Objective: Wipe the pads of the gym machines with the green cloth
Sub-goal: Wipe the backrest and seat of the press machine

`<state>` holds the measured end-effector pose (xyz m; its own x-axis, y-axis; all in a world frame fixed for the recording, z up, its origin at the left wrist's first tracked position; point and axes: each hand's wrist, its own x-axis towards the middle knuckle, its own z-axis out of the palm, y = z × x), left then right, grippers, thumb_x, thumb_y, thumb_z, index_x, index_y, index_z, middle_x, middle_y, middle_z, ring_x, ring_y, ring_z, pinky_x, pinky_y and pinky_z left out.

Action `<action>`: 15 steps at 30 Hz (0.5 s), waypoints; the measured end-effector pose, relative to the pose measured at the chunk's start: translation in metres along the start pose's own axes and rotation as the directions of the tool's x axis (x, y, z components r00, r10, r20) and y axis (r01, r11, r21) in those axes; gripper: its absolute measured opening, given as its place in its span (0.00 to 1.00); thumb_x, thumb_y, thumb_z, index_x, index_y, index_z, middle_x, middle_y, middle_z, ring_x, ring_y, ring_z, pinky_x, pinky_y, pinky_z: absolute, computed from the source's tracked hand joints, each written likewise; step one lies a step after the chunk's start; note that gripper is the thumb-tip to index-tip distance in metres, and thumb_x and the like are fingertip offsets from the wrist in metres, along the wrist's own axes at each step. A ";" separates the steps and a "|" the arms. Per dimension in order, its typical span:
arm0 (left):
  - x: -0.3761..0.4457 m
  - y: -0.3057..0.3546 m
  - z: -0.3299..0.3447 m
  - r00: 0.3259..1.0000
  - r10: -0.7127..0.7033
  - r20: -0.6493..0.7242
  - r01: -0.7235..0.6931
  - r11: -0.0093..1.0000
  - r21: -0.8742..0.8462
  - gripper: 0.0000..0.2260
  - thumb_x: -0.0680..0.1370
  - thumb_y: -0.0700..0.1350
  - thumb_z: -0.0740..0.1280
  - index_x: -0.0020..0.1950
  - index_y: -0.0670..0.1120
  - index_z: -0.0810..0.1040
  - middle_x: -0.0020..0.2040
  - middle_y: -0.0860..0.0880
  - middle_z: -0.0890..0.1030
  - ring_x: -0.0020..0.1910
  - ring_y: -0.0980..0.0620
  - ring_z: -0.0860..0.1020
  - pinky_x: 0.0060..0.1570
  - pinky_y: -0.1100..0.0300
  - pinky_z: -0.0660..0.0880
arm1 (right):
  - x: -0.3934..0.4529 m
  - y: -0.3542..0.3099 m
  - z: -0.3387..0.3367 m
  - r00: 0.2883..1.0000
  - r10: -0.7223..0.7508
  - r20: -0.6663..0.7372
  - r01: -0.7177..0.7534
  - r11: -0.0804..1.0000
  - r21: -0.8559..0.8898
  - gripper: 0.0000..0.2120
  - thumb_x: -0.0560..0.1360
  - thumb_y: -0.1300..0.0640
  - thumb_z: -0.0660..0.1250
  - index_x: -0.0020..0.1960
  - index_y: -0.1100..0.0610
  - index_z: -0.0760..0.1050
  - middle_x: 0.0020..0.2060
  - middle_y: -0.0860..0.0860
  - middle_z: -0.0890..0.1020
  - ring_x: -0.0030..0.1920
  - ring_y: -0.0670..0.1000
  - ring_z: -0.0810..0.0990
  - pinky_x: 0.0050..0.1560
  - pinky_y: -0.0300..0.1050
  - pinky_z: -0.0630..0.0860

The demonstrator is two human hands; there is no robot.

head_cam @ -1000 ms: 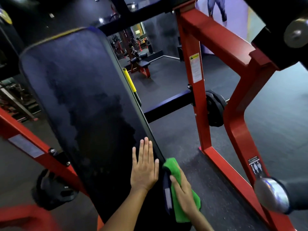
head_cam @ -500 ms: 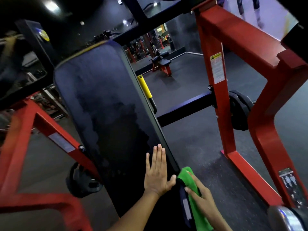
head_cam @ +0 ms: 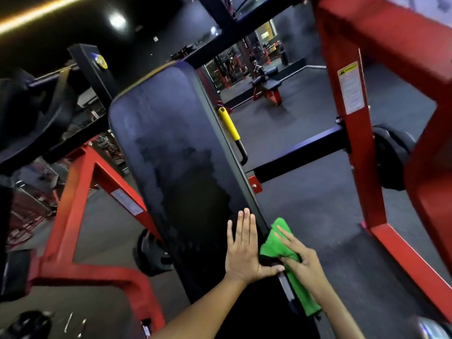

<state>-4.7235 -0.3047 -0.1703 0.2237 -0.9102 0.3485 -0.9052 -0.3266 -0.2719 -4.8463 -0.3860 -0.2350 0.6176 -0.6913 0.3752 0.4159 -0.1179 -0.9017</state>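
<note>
Green cloth lies pressed by my right hand, fingers straight, against the back pad's right edge, probably to scrub its side; my left hand rests flat on the face, bracing it.

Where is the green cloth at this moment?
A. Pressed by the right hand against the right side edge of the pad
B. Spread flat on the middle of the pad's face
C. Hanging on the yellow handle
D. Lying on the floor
A: the right hand presses the green cloth against the right side edge of the pad, while the left hand lies flat on the pad's face.
</note>
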 end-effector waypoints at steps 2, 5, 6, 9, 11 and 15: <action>0.002 0.001 -0.002 0.998 -0.027 0.060 0.025 0.999 0.039 0.53 0.68 0.77 0.39 0.76 0.35 0.48 0.77 0.37 0.48 0.77 0.42 0.46 0.73 0.43 0.45 | 0.033 -0.018 0.009 0.998 -0.055 0.007 0.055 0.999 0.000 0.27 0.65 0.62 0.66 0.60 0.41 0.73 0.64 0.43 0.74 0.64 0.30 0.68 0.63 0.26 0.62; 0.002 0.002 0.003 0.988 -0.050 0.149 0.038 0.996 0.084 0.52 0.68 0.77 0.39 0.67 0.33 0.63 0.68 0.32 0.69 0.76 0.40 0.45 0.73 0.41 0.45 | 0.075 -0.038 0.014 0.994 -0.104 0.032 0.104 0.995 0.006 0.26 0.67 0.65 0.65 0.60 0.42 0.72 0.64 0.43 0.73 0.65 0.32 0.68 0.65 0.27 0.61; 0.004 0.001 0.004 0.989 -0.054 0.141 0.041 0.995 0.090 0.51 0.69 0.77 0.39 0.65 0.32 0.66 0.68 0.32 0.69 0.76 0.40 0.46 0.73 0.41 0.45 | 0.080 -0.039 0.012 0.994 -0.105 0.031 0.104 0.994 0.018 0.26 0.68 0.66 0.66 0.60 0.42 0.72 0.63 0.43 0.74 0.64 0.32 0.69 0.65 0.26 0.62; 0.004 -0.001 0.007 0.997 -0.036 0.075 0.029 0.995 0.099 0.52 0.68 0.77 0.41 0.65 0.32 0.66 0.76 0.35 0.50 0.76 0.40 0.47 0.72 0.42 0.46 | 0.066 -0.025 0.004 1.000 -0.015 0.022 0.013 0.996 0.086 0.26 0.71 0.72 0.68 0.60 0.47 0.73 0.59 0.40 0.77 0.57 0.29 0.73 0.60 0.25 0.66; 0.005 0.000 0.008 0.998 -0.036 0.051 0.030 0.991 0.127 0.52 0.67 0.77 0.40 0.65 0.32 0.66 0.76 0.34 0.50 0.76 0.40 0.46 0.72 0.42 0.47 | 0.061 -0.023 0.004 1.000 -0.003 0.021 0.001 0.996 0.091 0.24 0.70 0.68 0.69 0.62 0.50 0.74 0.58 0.37 0.78 0.58 0.31 0.74 0.61 0.29 0.67; 0.008 0.003 0.004 0.993 -0.078 0.086 0.066 0.988 0.139 0.55 0.68 0.77 0.39 0.71 0.30 0.60 0.75 0.33 0.51 0.76 0.40 0.45 0.72 0.41 0.46 | 0.113 -0.058 0.019 0.987 -0.158 -0.029 0.158 0.987 0.009 0.27 0.70 0.74 0.68 0.61 0.50 0.71 0.60 0.44 0.74 0.59 0.27 0.69 0.64 0.27 0.64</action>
<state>-4.7225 -0.3142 -0.1720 0.3241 -0.9005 0.2900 -0.8294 -0.4179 -0.3707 -4.7877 -0.4432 -0.1367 0.5243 -0.6847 0.5063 0.5140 -0.2196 -0.8292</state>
